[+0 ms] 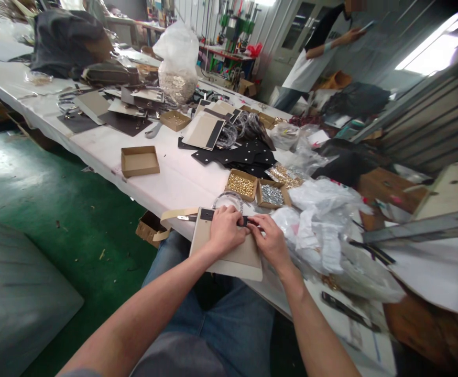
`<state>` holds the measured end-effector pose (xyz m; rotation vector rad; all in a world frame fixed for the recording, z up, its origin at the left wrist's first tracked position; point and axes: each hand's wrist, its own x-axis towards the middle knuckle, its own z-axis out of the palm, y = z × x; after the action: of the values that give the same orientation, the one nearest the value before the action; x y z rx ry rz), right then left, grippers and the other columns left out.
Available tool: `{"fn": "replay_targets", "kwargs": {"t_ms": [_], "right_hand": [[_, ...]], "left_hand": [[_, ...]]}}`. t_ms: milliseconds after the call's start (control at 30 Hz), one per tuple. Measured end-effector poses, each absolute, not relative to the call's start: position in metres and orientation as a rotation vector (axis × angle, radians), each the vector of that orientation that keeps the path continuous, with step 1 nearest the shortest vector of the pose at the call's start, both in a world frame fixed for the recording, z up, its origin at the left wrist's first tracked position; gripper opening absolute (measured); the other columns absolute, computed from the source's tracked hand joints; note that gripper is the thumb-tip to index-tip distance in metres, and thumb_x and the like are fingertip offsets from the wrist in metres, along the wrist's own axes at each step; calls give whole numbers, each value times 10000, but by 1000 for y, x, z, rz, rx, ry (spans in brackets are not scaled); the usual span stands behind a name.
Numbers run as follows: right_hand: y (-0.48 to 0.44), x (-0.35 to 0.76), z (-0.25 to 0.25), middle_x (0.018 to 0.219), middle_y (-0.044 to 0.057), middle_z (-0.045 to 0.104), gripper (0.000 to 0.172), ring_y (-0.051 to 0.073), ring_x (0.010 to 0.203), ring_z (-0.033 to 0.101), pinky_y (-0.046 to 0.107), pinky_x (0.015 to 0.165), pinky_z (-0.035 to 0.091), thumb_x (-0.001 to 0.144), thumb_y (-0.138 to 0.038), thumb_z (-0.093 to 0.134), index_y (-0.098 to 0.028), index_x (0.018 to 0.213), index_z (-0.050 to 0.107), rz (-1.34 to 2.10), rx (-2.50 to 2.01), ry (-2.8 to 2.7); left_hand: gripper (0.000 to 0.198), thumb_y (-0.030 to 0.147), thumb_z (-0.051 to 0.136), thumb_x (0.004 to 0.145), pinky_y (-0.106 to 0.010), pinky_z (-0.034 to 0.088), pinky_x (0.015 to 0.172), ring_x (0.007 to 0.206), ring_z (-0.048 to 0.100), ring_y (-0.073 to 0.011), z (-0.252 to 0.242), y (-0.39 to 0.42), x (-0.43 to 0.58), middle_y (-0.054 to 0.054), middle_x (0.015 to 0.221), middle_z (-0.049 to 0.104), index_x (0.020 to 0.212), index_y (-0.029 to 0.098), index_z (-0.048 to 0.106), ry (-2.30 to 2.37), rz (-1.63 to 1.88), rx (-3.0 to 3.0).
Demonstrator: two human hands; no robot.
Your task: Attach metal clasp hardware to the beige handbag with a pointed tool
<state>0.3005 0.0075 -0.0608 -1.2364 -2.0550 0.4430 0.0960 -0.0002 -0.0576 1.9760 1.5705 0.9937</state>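
Note:
A flat beige panel (237, 263) with a dark strip (205, 214) along its far edge lies over my lap, against the table's near edge. My left hand (227, 230) rests on top of it, fingers curled over the dark strip and far edge. At the strip's right end, my right hand (269, 238) has its thumb and fingertips pinched close beside the left fingers. Whatever small part they hold is hidden. A tan strap (170, 215) with a metal piece extends from the panel's left side. Just beyond the hands is a clear plastic coil (229, 199).
Cardboard boxes hold gold hardware (240, 185) and silver hardware (271, 195) beyond my hands. Another cardboard box (140, 161) stands left. Black studded pieces (237, 157) and more panels (203, 131) lie farther back. White plastic bags (323, 220) crowd the right. A person (315, 57) stands behind the table.

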Motion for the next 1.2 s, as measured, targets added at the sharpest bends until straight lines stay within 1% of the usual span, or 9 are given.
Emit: {"fn": "replay_targets", "kwargs": {"t_ms": [67, 133, 233, 367, 567, 767, 900, 1067, 1200], "right_hand": [[9, 300, -60, 1281, 109, 712, 211, 330, 1207, 708, 541, 1036, 643, 1153, -387, 603, -296, 1243, 771, 424, -1228, -2070], [9, 300, -59, 1266, 94, 727, 186, 327, 1204, 712, 548, 1077, 617, 1152, -361, 601, -303, 1214, 766, 429, -1205, -2086], [7, 300, -57, 1243, 76, 757, 170, 319, 1182, 722, 532, 1048, 620, 1152, -330, 594, -315, 1195, 758, 455, -1176, -2095], [4, 303, -59, 1256, 70, 783, 156, 318, 1174, 739, 521, 999, 644, 1143, -331, 615, -322, 1201, 759, 466, -1176, -2065], [0, 301, -60, 1258, 58, 797, 149, 320, 1190, 747, 558, 1080, 608, 1143, -330, 625, -328, 1207, 760, 449, -1201, -2049], [-1, 300, -66, 1219, 57, 808, 151, 317, 1157, 758, 539, 1069, 604, 1140, -331, 632, -315, 1175, 778, 437, -1219, -2009], [1, 301, -70, 1195, 33, 815, 140, 289, 1127, 768, 481, 1052, 607, 1123, -310, 665, -314, 1172, 795, 446, -1209, -1997], [1, 301, -69, 1149, 27, 821, 143, 269, 1071, 778, 434, 996, 617, 1111, -295, 674, -311, 1159, 808, 480, -1223, -1974], [0, 300, -69, 1113, 33, 827, 137, 274, 1028, 781, 429, 945, 616, 1096, -300, 687, -305, 1140, 817, 460, -1247, -1960]], "left_hand": [[232, 373, 903, 868, -499, 506, 1039, 1135, 619, -313, -58, 0, 96, -54, 1096, 712, 859, 271, 695, 1568, 996, 1982], [225, 363, 899, 867, -503, 507, 1035, 1137, 616, -314, -58, 0, 96, -53, 1092, 710, 853, 271, 695, 1567, 998, 1985], [222, 356, 902, 860, -511, 507, 1031, 1141, 614, -318, -59, 0, 96, -59, 1100, 707, 852, 272, 697, 1568, 999, 1982], [268, 383, 929, 841, -519, 507, 1037, 1142, 614, -324, -61, 2, 97, -64, 1112, 705, 845, 265, 688, 1580, 994, 1974], [309, 444, 917, 871, -532, 505, 1053, 1158, 617, -335, -60, 3, 95, -83, 1115, 701, 829, 262, 671, 1583, 965, 1989], [269, 367, 907, 871, -516, 500, 1044, 1175, 607, -331, -62, 2, 96, -90, 1148, 703, 844, 255, 663, 1601, 953, 2017], [261, 339, 902, 868, -495, 496, 1032, 1163, 609, -316, -64, 3, 97, -92, 1162, 706, 843, 243, 661, 1628, 954, 2045], [280, 331, 927, 843, -490, 487, 1051, 1167, 608, -308, -68, 4, 98, -89, 1179, 714, 818, 233, 666, 1613, 986, 2026], [249, 308, 926, 842, -489, 493, 1057, 1178, 610, -316, -69, 3, 99, -92, 1178, 720, 832, 234, 688, 1606, 995, 2012]]}}
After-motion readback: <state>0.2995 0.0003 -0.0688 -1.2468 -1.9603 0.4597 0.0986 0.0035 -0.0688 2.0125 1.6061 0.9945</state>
